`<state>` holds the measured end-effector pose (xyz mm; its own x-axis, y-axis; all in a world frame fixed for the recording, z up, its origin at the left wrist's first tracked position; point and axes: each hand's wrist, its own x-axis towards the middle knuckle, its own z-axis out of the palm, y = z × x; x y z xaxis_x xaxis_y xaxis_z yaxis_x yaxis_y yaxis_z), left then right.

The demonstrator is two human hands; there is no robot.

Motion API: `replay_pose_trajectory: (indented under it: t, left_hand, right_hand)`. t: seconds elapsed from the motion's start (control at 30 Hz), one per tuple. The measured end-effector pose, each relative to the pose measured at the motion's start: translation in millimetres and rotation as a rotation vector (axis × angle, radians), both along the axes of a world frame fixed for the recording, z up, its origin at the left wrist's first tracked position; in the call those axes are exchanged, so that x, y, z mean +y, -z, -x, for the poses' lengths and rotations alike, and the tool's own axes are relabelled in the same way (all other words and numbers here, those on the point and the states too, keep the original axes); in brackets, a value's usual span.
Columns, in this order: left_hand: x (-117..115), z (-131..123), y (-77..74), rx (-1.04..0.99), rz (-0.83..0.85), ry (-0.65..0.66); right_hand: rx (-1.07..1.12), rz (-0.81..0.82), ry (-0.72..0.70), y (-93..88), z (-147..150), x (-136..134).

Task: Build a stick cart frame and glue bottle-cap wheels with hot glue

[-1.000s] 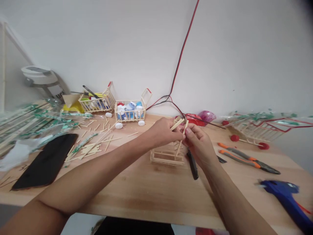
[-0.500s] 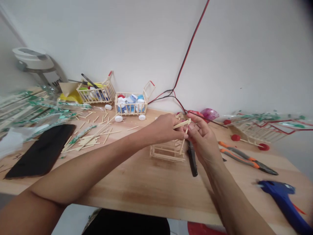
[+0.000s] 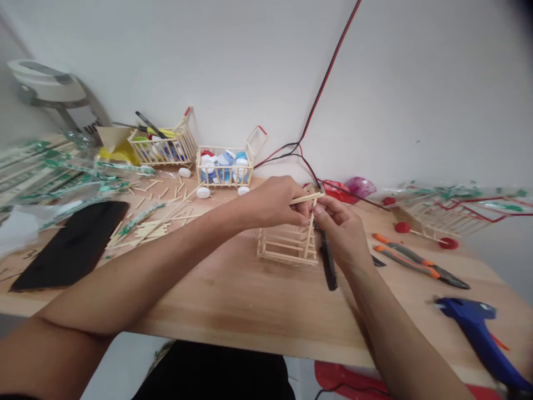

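Note:
My left hand (image 3: 277, 201) is closed in a pinch on a thin wooden stick (image 3: 308, 197) that points right. My right hand (image 3: 339, 230) is closed on a second stick (image 3: 310, 236) that runs down against the right end of a small stick frame (image 3: 285, 244) standing on the wooden table (image 3: 258, 311). Both hands meet just above that frame. A black tool (image 3: 328, 264) lies under my right hand, partly hidden by it.
Two stick carts (image 3: 222, 164) filled with bottle caps stand at the back by the wall. Loose sticks (image 3: 154, 228) and a black phone (image 3: 70, 244) lie left. Orange-handled pliers (image 3: 416, 266) and a blue glue gun (image 3: 478, 333) lie right. Red and black wires (image 3: 320, 100) hang down.
Both hands have dropped lower, bringing the sticks down to the frame; the right-hand stick now rests against the frame's right end. The view has shifted a little.

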<state>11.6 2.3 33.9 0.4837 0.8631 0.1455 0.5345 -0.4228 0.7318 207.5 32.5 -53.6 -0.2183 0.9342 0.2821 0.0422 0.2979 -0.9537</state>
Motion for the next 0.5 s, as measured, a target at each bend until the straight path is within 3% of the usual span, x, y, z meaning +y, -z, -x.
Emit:
replay_pose_trajectory:
  t: [0.2,0.5]
  left_hand:
    - [-0.4,-0.5,-0.4,0.069,0.001,-0.035]
    - [3.8,5.2,1.5,0.058,-0.024,-0.002]
  right_hand:
    - [-0.067,-0.010,0.013,2.3,0.4,1.8]
    - [-0.232,-0.180,0.039,3.7,-3.0,2.1]
